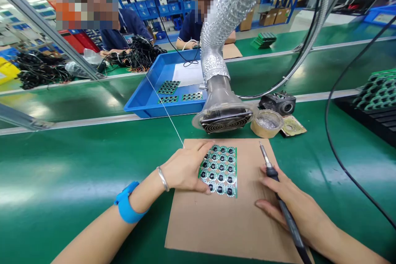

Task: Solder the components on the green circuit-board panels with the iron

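Observation:
A green circuit board panel (221,170) with several round black parts lies on a cardboard sheet (222,222). My left hand (185,168) rests on the panel's left edge, fingers curled round it, and a thin solder wire (165,109) runs up from the fingertips. My right hand (293,206) grips a black soldering iron (272,173) whose metal tip points up and away, right of the panel and apart from it. A blue wrist strap (125,204) and a metal bangle sit on my left wrist.
A foil fume-extraction duct (221,111) with a grilled mouth hangs just behind the cardboard. Beside it are a tape-wrapped solder pot (266,123) and a black holder (278,102). A blue tray (148,99) holds more panels. Black cables cross at right. Two people sit at the far bench.

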Motion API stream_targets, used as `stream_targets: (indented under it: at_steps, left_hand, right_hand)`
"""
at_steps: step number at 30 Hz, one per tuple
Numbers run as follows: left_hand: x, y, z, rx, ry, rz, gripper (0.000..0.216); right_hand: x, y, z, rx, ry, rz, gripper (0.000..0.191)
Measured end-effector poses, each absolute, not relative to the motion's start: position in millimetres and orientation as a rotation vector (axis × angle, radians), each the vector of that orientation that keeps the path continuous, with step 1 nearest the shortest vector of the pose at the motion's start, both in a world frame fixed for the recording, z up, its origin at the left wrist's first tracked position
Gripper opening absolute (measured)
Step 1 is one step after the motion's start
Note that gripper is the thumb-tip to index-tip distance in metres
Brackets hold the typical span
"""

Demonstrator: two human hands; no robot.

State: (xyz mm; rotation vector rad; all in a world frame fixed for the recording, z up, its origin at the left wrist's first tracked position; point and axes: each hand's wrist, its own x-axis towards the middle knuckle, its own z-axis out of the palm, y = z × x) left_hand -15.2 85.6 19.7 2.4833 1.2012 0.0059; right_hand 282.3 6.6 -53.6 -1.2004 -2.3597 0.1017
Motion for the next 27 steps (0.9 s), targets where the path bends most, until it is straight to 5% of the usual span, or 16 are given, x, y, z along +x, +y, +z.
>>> stream_targets:
  at_steps: [12,24,27]
  left_hand:
    - [0,77,24,2.518,1.356,-0.102,0.133]
    - [30,46,12,2.275,1.362,0.126,0.123]
    - [13,48,21,2.229,1.359,0.318,0.102]
  right_hand:
    - [274,11,-45,-1.094,-2.385,0.033,0.027]
    - [284,13,-41,-1.049,-2.284,0.142,0.040]
    - [283,14,-35,-1.022,-2.259,0.135,0.042]
